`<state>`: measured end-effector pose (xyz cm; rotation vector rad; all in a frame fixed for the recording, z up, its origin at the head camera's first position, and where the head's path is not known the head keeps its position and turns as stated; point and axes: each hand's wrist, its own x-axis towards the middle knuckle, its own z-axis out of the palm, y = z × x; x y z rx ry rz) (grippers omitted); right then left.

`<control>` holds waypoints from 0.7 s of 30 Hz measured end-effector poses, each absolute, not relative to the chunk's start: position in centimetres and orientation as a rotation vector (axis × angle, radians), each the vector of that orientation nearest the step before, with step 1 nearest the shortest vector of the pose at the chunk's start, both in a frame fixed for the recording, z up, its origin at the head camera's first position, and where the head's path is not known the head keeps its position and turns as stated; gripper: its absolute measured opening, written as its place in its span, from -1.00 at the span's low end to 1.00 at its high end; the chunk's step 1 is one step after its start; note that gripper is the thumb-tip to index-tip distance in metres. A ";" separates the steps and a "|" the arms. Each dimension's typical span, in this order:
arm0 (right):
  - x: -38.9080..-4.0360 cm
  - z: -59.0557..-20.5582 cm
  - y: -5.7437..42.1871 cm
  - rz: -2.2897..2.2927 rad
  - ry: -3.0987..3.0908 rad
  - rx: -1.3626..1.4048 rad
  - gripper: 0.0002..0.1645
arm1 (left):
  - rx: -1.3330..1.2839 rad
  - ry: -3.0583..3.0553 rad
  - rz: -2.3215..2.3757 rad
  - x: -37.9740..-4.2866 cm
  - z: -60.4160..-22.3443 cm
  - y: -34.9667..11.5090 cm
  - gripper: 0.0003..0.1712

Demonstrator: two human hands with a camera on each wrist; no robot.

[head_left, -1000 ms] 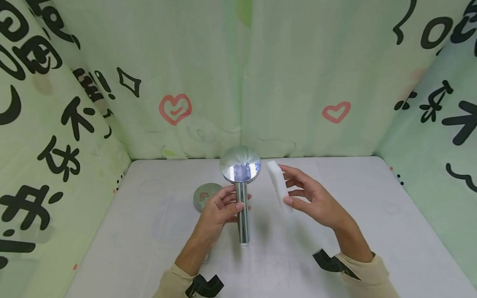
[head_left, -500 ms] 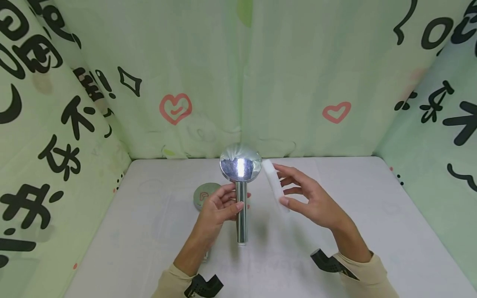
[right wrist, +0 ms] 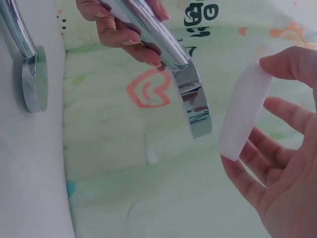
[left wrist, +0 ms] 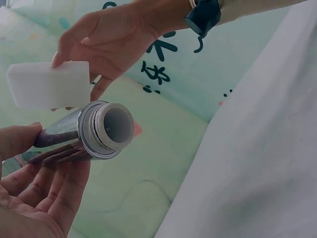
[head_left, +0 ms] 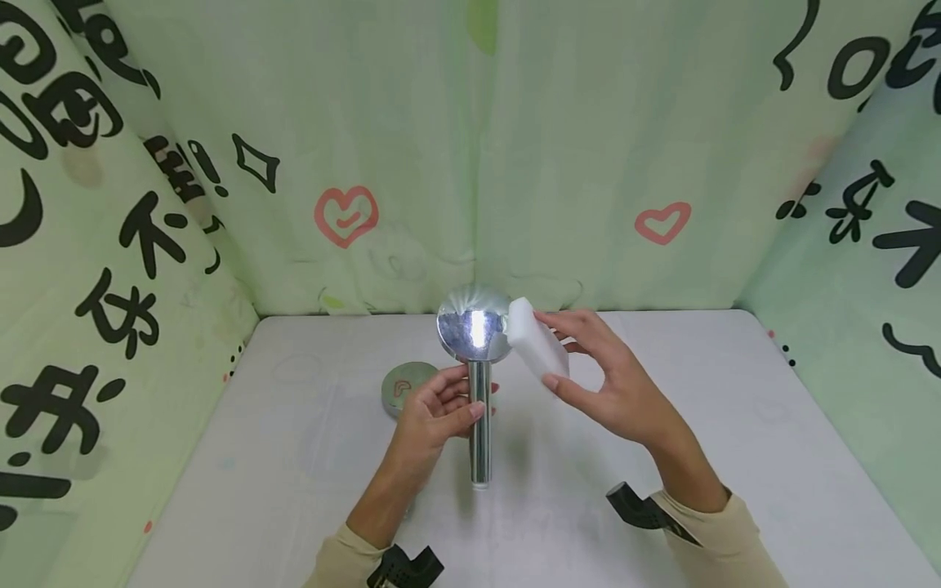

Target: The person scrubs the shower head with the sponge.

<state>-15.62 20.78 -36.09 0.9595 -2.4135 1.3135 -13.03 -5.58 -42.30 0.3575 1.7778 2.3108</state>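
My left hand [head_left: 441, 412] grips a chrome shower head [head_left: 479, 425] by its handle, with the round head up and the handle end down. In the left wrist view the handle's threaded, hollow end [left wrist: 116, 126] points towards the camera. My right hand [head_left: 613, 380] holds a white sponge block [head_left: 535, 339] between thumb and fingers. It is beside the right edge of the round head, overlapping it in the head view; the right wrist view shows a gap between the sponge [right wrist: 245, 111] and the head's chrome rim [right wrist: 194, 101].
A second shower head [right wrist: 35, 79] lies on the white-covered table [head_left: 309, 474], partly hidden behind my left hand and forearm; its round face [head_left: 400, 384] shows in the head view. Pale green printed curtains [head_left: 559, 163] stand at the back and sides.
My right hand has moved left and slightly up, bringing the sponge up to the round head and turning its broad side into view. My left hand holds the shower head nearly still.
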 end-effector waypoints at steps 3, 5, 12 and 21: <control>-15.9 -36.0 20.5 1.240 -2.373 0.974 -0.14 | 0.365 1.785 2.308 -13.0 -42.3 -5.5 -0.42; -16.0 -35.9 20.2 1.195 -2.347 0.980 -0.16 | 0.363 1.797 2.306 -13.0 -42.3 -5.5 -0.44; -16.4 -35.6 19.5 1.155 -2.285 0.992 -0.20 | 0.364 1.791 2.313 -12.9 -42.2 -5.4 -0.43; -17.1 -35.4 18.9 1.195 -2.286 0.967 -0.08 | 0.369 1.776 2.304 -12.7 -42.2 -5.2 -0.45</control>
